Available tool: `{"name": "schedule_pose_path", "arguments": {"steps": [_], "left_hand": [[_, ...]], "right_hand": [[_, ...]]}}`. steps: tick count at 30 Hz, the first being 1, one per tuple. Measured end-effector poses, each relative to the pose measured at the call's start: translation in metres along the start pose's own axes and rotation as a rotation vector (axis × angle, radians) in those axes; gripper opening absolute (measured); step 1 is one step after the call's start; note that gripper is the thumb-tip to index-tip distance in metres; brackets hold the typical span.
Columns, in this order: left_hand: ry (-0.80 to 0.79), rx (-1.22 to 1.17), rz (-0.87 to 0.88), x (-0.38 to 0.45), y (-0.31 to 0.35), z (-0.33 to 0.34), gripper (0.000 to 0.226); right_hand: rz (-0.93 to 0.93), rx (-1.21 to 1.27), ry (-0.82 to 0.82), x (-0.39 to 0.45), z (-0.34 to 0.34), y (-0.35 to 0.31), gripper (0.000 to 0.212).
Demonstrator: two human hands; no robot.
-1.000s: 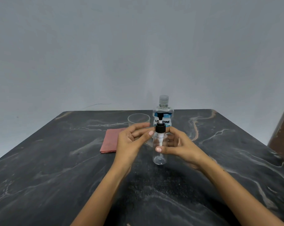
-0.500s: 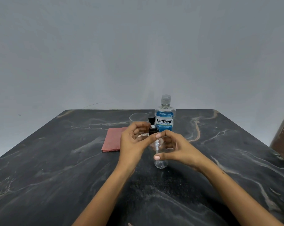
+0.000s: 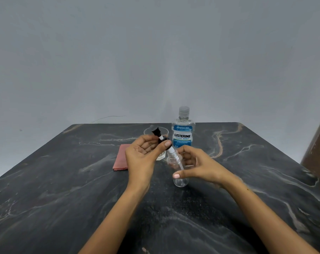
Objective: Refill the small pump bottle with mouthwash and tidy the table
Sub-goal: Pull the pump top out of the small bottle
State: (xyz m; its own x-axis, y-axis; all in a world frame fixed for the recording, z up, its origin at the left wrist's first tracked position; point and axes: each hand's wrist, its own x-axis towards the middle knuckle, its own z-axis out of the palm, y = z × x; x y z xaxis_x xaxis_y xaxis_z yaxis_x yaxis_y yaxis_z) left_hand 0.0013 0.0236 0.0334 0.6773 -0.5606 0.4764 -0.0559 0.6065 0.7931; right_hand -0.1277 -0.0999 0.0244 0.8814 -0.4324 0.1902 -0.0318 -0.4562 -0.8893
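Centre frame | your left hand (image 3: 142, 154) fingers pinch black pump head (image 3: 160, 137), tilted so its tube clears the neck | right hand (image 3: 196, 165) fingers grip small clear plastic pump bottle (image 3: 179, 177), steadying it on tabletop (image 3: 63, 189) | capped clear mouthwash bottle (image 3: 183, 132) just behind.

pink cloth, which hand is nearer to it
Left. The left hand hovers just right of the pink cloth; the right hand is farther right, past the small bottle.
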Motion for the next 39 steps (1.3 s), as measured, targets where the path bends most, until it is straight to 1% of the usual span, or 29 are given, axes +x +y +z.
{"name": "schedule_pose_path", "arguments": {"steps": [4, 9, 15, 18, 20, 23, 25, 28, 30, 33, 37, 39], "left_hand": [[0.070, -0.070, -0.021, 0.004, 0.005, 0.003, 0.035], [0.090, -0.108, -0.005, 0.013, 0.016, 0.005, 0.034], [0.159, -0.141, 0.002, 0.018, 0.032, 0.007, 0.033], [0.193, -0.158, 0.010, 0.021, 0.041, 0.005, 0.025], [0.209, -0.167, 0.025, 0.023, 0.047, 0.002, 0.024], [0.219, -0.110, 0.034, 0.025, 0.051, -0.007, 0.027], [0.213, -0.028, -0.020, 0.027, 0.050, -0.016, 0.027], [0.167, 0.134, -0.178, 0.027, 0.041, -0.028, 0.027], [0.110, 0.230, -0.283, 0.023, 0.032, -0.036, 0.022], [0.053, 0.307, -0.422, 0.017, 0.019, -0.045, 0.012], [-0.054, 0.413, -0.519, 0.012, 0.005, -0.052, 0.011], [-0.104, 0.440, -0.559, 0.009, 0.000, -0.054, 0.015]], "right_hand": [[0.015, 0.013, -0.014, -0.001, -0.006, -0.001, 0.052], [0.025, 0.058, -0.033, -0.003, -0.009, -0.001, 0.045], [0.046, 0.088, -0.026, -0.005, -0.011, -0.001, 0.052], [0.048, 0.090, -0.027, -0.007, -0.011, -0.001, 0.054], [0.048, 0.089, -0.025, -0.007, -0.011, -0.001, 0.055], [0.056, 0.111, -0.025, -0.007, -0.011, -0.001, 0.057], [0.060, 0.117, -0.028, -0.007, -0.010, -0.002, 0.058], [0.061, 0.144, -0.026, -0.006, -0.005, 0.000, 0.059], [0.057, 0.152, -0.019, -0.005, -0.001, 0.002, 0.059], [0.042, 0.136, -0.018, -0.004, 0.004, 0.003, 0.057], [0.016, 0.119, -0.005, -0.003, 0.007, 0.004, 0.054], [0.006, 0.112, 0.000, -0.003, 0.009, 0.003, 0.053]]}}
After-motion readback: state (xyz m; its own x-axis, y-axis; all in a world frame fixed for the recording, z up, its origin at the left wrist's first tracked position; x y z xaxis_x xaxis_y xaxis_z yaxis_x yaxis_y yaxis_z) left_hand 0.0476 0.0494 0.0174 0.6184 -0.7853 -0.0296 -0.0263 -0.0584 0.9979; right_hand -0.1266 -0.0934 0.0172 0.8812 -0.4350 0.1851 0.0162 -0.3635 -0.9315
